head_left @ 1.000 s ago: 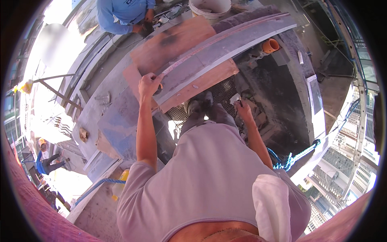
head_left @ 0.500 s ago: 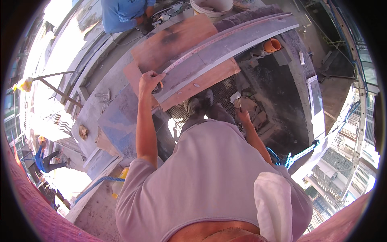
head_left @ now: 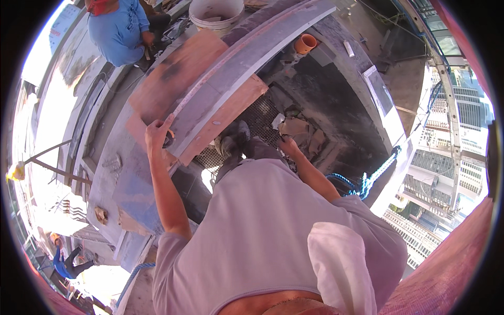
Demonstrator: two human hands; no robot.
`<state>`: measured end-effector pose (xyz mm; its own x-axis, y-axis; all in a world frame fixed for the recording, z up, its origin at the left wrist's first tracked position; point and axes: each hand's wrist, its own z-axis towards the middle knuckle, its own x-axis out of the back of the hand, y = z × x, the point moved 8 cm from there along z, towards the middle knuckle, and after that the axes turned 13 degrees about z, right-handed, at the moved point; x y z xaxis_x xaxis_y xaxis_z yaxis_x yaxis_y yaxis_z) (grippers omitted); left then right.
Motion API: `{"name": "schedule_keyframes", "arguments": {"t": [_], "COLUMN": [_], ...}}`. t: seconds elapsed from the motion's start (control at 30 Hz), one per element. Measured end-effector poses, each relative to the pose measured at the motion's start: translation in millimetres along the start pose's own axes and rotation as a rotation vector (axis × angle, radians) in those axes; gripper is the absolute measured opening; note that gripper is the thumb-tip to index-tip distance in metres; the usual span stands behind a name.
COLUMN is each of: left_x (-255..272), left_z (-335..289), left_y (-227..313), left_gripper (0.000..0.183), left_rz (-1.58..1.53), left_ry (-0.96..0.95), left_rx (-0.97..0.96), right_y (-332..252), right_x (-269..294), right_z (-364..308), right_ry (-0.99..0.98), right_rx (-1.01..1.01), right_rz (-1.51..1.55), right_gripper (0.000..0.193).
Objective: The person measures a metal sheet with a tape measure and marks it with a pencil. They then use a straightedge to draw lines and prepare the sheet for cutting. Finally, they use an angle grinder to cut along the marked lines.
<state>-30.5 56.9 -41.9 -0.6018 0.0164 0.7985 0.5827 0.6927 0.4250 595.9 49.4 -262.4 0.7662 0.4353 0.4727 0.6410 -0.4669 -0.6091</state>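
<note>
At left hand (head_left: 156,134): long, flat grey panel (head_left: 231,82).

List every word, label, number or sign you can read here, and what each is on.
Nothing I can quote.
Co-worker's light-blue shirt, upper left: chest print, too small to read.
Whitish sheet, far upper left: reddish print, blurred, not copied.
Reddish strip by the left hand: any markings too fine to read.
Distant buildings, right: no legible signs.

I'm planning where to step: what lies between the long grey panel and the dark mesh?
In the head view, a reddish-brown board lies between them, along the pale edge of the grey panel, with the dark mesh beyond it.
</note>
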Motion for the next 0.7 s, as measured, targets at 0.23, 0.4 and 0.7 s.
{"name": "schedule_keyframes", "arguments": {"t": [0.23,0.4,0.7], "left_x": [-4.8,-37.9,-159.1], "left_z": [-9.8,-73.9,-153.9], "left_y": [12.0,74.7,119.0], "left_gripper": [0.060,0.049,0.042], "left_rz": [-0.066,-0.303,-0.447], "left_ry": [-0.031,-0.223,-0.417], "left_rx": [-0.066,-0.201,-0.245], "right_y": [-27.3,-176.3,-300.9], "right_x": [0.6,34.6,123.4], "right_z": [2.0,-22.1,20.0], "right_ry": [0.124,0.073,0.204], "right_rx": [0.129,0.110,0.429], "right_rz": [0.026,0.747,1.117], "right_gripper": [0.040,0.051,0.059]}}
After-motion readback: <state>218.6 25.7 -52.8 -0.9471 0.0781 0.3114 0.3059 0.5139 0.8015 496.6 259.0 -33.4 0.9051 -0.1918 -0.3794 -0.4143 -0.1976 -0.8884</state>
